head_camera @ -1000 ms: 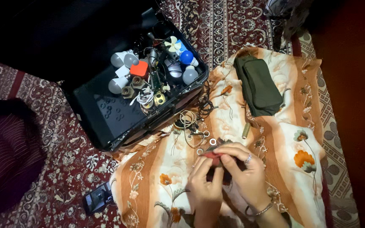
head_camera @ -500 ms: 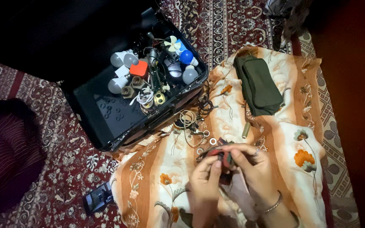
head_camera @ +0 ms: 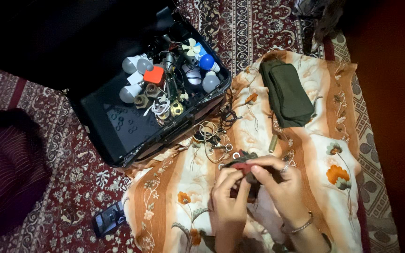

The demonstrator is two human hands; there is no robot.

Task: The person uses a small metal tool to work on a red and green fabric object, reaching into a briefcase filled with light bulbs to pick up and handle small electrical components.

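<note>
Red part (head_camera: pixel 243 167), small and dark red, sits pinched between both hands just above the striped cloth (head_camera: pixel 165 206). Its long axis runs roughly left to right across the view, tilted slightly down toward the right; which end is the front cannot be told. It looks flat and short, joined to a darker piece beneath it whose shape is lost in shadow.

The left hand (head_camera: pixel 228 197) comes up from below, its fingers (head_camera: pixel 233 180) curled closed around the part's left end and underside. The right hand (head_camera: pixel 282 187) reaches in from the right, with fingertips (head_camera: pixel 258 172) closed on the part's right end; a ring shows on one finger and a bangle on the wrist. So the part lies between the two sets of fingertips, mostly covered by them, with only its top face showing.

Just beyond the hands, loose rings and wires (head_camera: pixel 212 138) lie on the cloth. A small cylinder (head_camera: pixel 273 143) rests nearby to the right. A green pouch (head_camera: pixel 287 93) lies farther up the cloth. An open black case (head_camera: pixel 113 126) to the upper left holds bulbs (head_camera: pixel 132 79), a red block (head_camera: pixel 154 75) and a small fan (head_camera: pixel 191 48). A phone (head_camera: pixel 108 219) lies on the patterned carpet (head_camera: pixel 71 178) at lower left.
</note>
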